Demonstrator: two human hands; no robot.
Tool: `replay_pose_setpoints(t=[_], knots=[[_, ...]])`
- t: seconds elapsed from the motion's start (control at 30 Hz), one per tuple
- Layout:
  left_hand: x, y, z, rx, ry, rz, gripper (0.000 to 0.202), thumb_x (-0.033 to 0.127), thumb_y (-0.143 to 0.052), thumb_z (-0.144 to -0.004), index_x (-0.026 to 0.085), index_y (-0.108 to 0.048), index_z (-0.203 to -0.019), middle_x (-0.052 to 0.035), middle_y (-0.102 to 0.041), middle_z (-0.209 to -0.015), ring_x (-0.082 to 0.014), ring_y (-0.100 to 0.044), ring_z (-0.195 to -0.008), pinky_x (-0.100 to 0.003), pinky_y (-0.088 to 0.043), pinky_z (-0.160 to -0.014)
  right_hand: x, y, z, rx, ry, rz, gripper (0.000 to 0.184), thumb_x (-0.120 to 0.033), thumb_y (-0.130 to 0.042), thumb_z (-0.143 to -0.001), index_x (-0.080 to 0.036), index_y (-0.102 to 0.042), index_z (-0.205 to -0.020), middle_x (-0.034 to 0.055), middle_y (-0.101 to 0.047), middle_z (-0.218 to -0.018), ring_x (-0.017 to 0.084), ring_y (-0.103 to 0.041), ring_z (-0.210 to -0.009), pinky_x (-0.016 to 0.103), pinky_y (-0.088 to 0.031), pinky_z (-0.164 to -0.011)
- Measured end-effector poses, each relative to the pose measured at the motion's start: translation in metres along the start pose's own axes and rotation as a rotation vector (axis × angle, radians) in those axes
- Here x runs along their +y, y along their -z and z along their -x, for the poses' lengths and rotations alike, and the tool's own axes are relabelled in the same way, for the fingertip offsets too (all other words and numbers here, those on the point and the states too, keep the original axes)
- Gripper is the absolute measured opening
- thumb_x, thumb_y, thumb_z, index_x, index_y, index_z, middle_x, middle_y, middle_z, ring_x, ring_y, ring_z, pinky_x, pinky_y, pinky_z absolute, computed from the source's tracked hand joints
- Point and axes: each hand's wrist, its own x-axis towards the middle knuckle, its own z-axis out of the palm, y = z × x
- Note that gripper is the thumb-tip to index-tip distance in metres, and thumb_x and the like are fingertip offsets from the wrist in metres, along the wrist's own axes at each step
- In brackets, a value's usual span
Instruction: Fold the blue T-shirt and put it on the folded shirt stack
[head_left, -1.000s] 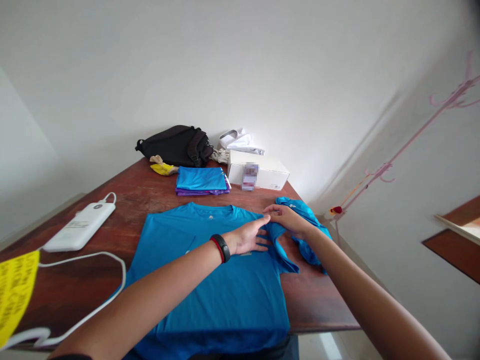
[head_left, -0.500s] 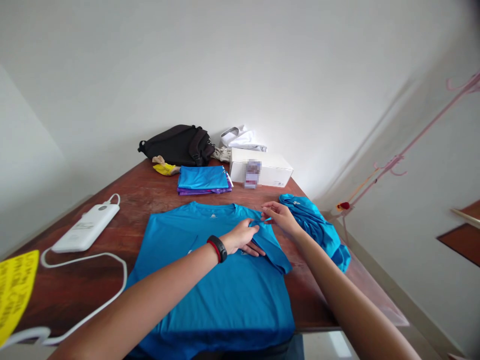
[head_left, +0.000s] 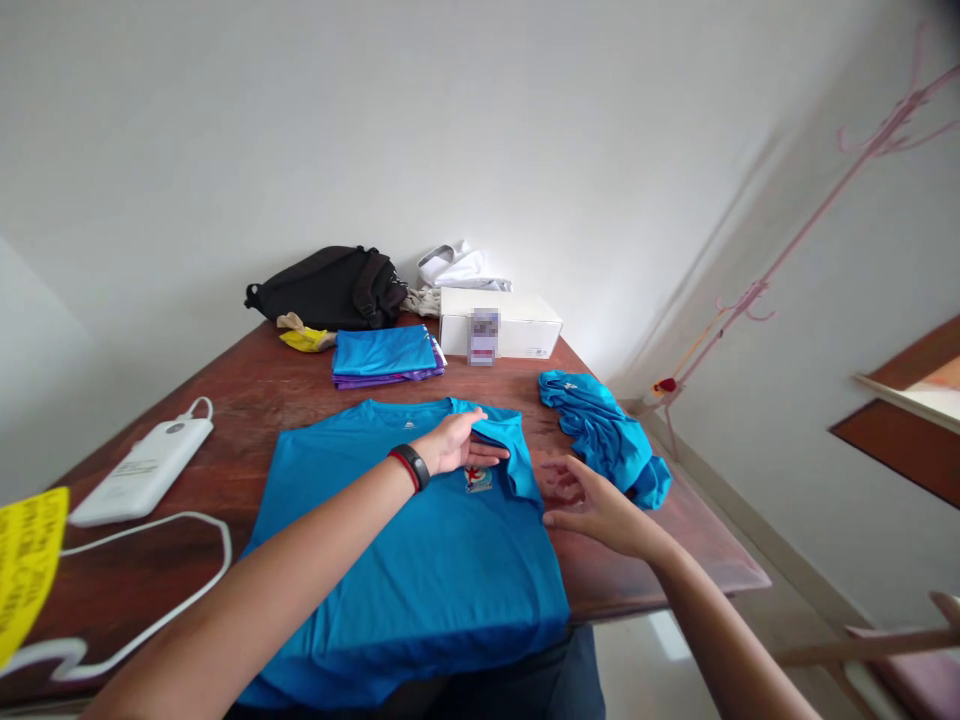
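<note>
- My left hand [head_left: 450, 445] lies open, fingers under the folded sleeve [head_left: 510, 450] of the blue T-shirt [head_left: 405, 560].
- The shirt lies flat on the counter [head_left: 225, 400], in front of me.
- My right hand [head_left: 592, 505] is open, fingers spread, pinching nothing, just beside the shirt.
- A crumpled blue shirt [head_left: 600, 435] lies near that hand; folded shirts [head_left: 382, 357] sit farther along the counter.

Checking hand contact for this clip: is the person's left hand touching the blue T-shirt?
Touching. The head view shows the left hand resting on the blue T-shirt.
</note>
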Motion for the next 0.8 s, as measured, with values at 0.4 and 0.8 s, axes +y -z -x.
replay_pose_setpoints(t=[0.4,0.8], knots=[[0.005,-0.019,-0.005,-0.057,-0.019,-0.166,0.040,0.050,-0.038,-0.103,0.016,-0.053,-0.117,-0.0157,-0.073,-0.109,-0.0250,-0.076,-0.085,-0.031,-0.058,-0.068,-0.018,-0.050,0.009,0.295,-0.078,0.215,0.036,-0.042,-0.069,-0.081,-0.022,-0.055,-0.107,0.0020,-0.065,-0.086,0.022,-0.063,-0.074,0.030,-0.044,-0.064],[0.001,0.021,0.020,0.290,-0.277,-1.115,0.064,0.044,-0.062,-0.091,0.019,-0.042,-0.146,-0.0201,-0.067,-0.121,-0.0372,-0.071,-0.103,-0.041,-0.054,-0.083,-0.024,-0.062,0.016,0.417,0.151,0.340,0.034,-0.024,-0.043,-0.099,-0.024,-0.066,-0.124,0.0091,-0.069,-0.109,0.025,-0.067,-0.099,0.035,-0.053,-0.084]])
